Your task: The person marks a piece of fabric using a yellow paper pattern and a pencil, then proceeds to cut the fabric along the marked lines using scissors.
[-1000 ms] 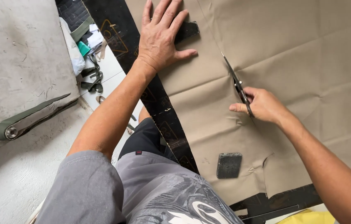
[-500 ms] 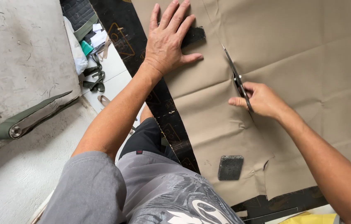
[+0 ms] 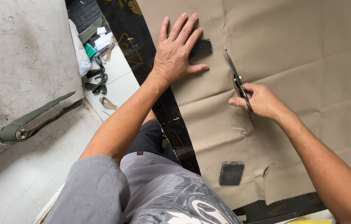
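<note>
The left hand (image 3: 178, 54) lies flat with its fingers (image 3: 186, 31) spread and released, palm down on a sheet of tan fabric (image 3: 304, 54) that covers most of the tabletop (image 3: 142, 45), a dark board with gold markings. Just under and beyond those fingertips a dark rectangular block (image 3: 202, 47) sits on the fabric, partly covered by the hand. The right hand (image 3: 262, 101) is clenched around the handles of a pair of scissors (image 3: 235, 76), whose blades are parted and point away from the person, past the knuckles and toward the far edge of the fabric. A cut line runs back through the fabric from below the right hand toward the near edge. Well behind both hands, near the person's lap, a second dark grey block (image 3: 231, 173) rests on the fabric. Off to the left of the left forearm, green straps (image 3: 94, 81) and scraps lie on the white floor (image 3: 117, 89).
</note>
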